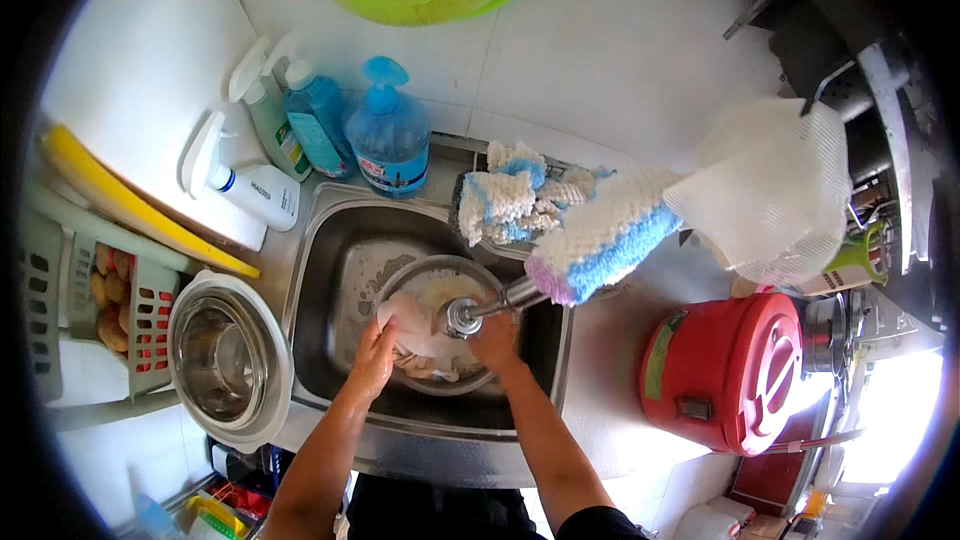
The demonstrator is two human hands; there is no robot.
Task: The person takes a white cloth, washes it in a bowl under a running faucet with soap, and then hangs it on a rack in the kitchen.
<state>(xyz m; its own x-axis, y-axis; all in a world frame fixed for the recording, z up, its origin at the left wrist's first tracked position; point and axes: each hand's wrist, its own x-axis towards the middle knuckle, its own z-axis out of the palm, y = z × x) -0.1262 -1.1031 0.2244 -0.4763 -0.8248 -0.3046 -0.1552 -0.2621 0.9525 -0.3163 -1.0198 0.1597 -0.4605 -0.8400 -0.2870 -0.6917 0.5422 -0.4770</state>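
Over a round bowl [439,391] in the stainless-steel sink [337,277], my left hand [375,356] grips a pale, wet, smooth flap of food [411,324] by its left edge. What kind of food it is I cannot tell. My right hand [495,341] is at the bowl's right side, its fingers partly covered by the faucet head [462,317]; whether they hold anything is hidden. Cloudy water and more cream-and-brown pieces [427,369] lie inside the bowl. The faucet head hangs directly above it, between my hands.
Striped fluffy cloths [499,199] bunch behind the sink, and another cloth [615,232] wraps the faucet pipe. Soap bottles [386,139] and a white spray bottle [262,191] stand back left. Nested bowls [225,360] sit left; a red lidded bucket [712,371] sits right.
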